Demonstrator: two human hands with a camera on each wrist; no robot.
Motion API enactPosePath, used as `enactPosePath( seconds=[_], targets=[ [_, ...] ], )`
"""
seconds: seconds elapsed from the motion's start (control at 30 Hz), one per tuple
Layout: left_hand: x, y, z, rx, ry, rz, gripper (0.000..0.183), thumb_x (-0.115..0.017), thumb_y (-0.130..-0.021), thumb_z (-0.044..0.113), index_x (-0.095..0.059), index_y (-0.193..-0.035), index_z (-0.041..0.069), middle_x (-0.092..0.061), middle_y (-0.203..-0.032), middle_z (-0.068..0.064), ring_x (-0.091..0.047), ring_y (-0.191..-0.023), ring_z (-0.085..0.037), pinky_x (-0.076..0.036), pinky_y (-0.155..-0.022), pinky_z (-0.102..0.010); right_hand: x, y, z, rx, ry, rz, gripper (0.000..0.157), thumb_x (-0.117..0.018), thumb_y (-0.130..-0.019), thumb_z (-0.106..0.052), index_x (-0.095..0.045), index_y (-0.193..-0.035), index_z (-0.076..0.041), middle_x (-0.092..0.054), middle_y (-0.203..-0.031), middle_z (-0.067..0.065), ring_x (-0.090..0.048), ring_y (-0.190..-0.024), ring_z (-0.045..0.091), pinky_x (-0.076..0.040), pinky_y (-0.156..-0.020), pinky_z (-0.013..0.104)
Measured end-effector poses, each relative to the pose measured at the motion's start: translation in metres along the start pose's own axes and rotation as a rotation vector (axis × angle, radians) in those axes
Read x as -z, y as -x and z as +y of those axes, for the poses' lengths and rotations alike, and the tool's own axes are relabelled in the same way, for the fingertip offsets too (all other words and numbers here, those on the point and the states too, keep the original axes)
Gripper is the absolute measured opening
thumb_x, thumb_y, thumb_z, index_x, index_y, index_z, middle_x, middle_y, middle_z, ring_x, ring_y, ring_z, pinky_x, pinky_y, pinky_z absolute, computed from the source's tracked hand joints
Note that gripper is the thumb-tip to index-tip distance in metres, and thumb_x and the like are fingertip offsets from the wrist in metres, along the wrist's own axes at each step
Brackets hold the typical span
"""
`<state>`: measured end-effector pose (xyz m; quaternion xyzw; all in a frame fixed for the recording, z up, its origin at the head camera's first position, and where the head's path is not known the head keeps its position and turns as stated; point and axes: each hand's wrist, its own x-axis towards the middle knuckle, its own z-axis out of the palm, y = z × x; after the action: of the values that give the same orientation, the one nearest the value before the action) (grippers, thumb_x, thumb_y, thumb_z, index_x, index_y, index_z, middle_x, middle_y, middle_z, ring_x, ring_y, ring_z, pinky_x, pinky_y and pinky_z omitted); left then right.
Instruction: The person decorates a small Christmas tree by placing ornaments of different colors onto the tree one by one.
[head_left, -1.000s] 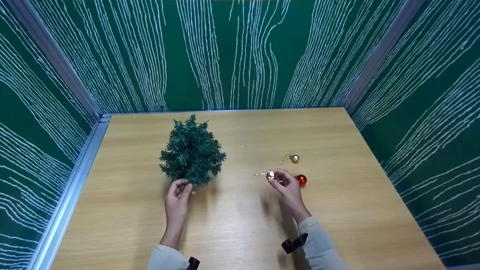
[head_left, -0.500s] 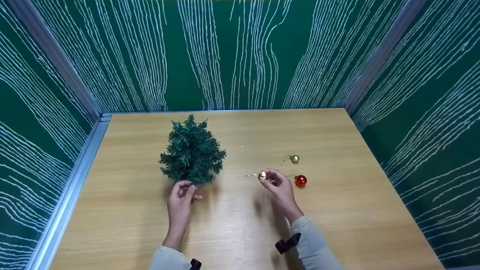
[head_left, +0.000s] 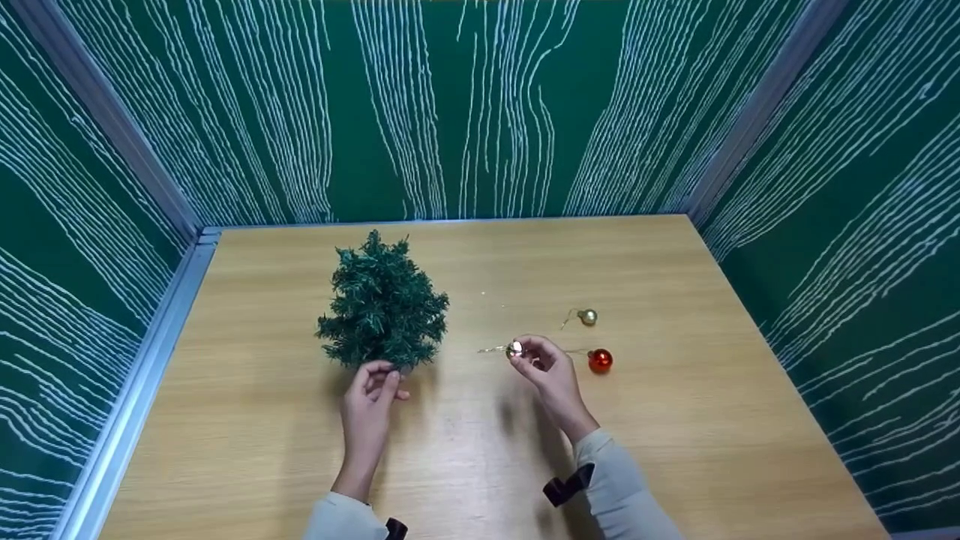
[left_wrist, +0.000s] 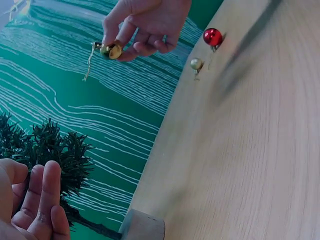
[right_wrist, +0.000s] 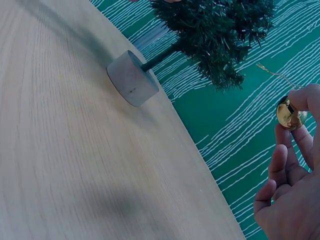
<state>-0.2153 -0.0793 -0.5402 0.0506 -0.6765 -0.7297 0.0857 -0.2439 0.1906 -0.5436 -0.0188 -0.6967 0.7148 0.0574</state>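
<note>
A small artificial Christmas tree point(head_left: 382, 304) stands on the left half of the table, on a round pale base point(right_wrist: 131, 80). My left hand point(head_left: 369, 401) pinches a low front branch between thumb and forefinger; the exact contact is partly hidden in the left wrist view. Over the table right of the tree, my right hand point(head_left: 551, 382) holds a shiny gold bauble point(right_wrist: 289, 114) by thumb and fingertips. Its gold string point(head_left: 491, 349) points toward the tree. A red bauble point(head_left: 600, 361) and another, matte gold bauble point(head_left: 589, 317) lie beyond and right of this hand.
The wooden table point(head_left: 262, 450) is enclosed at the back and sides by green walls point(head_left: 517, 112) with white wavy lines. A metal rail point(head_left: 142, 382) runs along its left side. Dark wrist cameras are strapped to both sleeves.
My right hand has carried the gold bauble left, toward the tree, uncovering the red bauble. The left hand has shifted slightly right, and the tree's top leans a little further left.
</note>
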Motion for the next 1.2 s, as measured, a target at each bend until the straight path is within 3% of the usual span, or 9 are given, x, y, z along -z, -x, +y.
enactPosePath(
  seconds=[0.3, 0.63, 0.93, 1.2],
  targets=[
    [-0.002, -0.001, 0.002, 0.044, -0.023, -0.011, 0.023, -0.062, -0.095, 0.005, -0.058, -0.116, -0.002, -0.066, -0.101, -0.02, -0.066, -0.077, -0.018, -0.057, -0.077, -0.033, -0.008, 0.0, -0.002, 0.029, -0.02, -0.034, 0.035, -0.072, -0.083, 0.004, -0.059, -0.115, 0.011, -0.063, -0.092, -0.001, -0.054, -0.08, 0.01, -0.046, -0.071, 0.019],
    [-0.003, 0.01, -0.002, 0.052, -0.046, -0.023, 0.025, -0.065, -0.093, 0.008, -0.059, -0.116, -0.001, -0.068, -0.101, -0.02, -0.066, -0.081, -0.014, -0.057, -0.081, -0.035, -0.018, 0.009, -0.001, 0.012, -0.054, -0.067, 0.033, -0.072, -0.082, 0.005, -0.06, -0.112, 0.01, -0.062, -0.094, 0.003, -0.053, -0.081, 0.012, -0.045, -0.071, 0.02],
    [-0.008, 0.009, 0.0, -0.007, -0.071, -0.03, 0.024, -0.064, -0.094, 0.005, -0.06, -0.115, -0.003, -0.069, -0.097, -0.02, -0.066, -0.078, -0.013, -0.057, -0.078, -0.035, -0.024, 0.008, -0.002, 0.023, -0.038, -0.114, 0.03, -0.07, -0.084, 0.006, -0.059, -0.112, 0.011, -0.062, -0.09, -0.002, -0.053, -0.079, 0.009, -0.043, -0.07, 0.018],
    [-0.016, 0.002, 0.004, -0.004, -0.091, -0.036, 0.026, -0.067, -0.092, 0.007, -0.062, -0.116, 0.0, -0.069, -0.1, -0.022, -0.067, -0.079, -0.016, -0.057, -0.079, -0.038, -0.025, 0.001, -0.006, 0.008, -0.03, -0.106, 0.031, -0.07, -0.085, 0.005, -0.061, -0.114, 0.009, -0.062, -0.091, -0.002, -0.053, -0.079, 0.01, -0.044, -0.07, 0.019]
  ],
)
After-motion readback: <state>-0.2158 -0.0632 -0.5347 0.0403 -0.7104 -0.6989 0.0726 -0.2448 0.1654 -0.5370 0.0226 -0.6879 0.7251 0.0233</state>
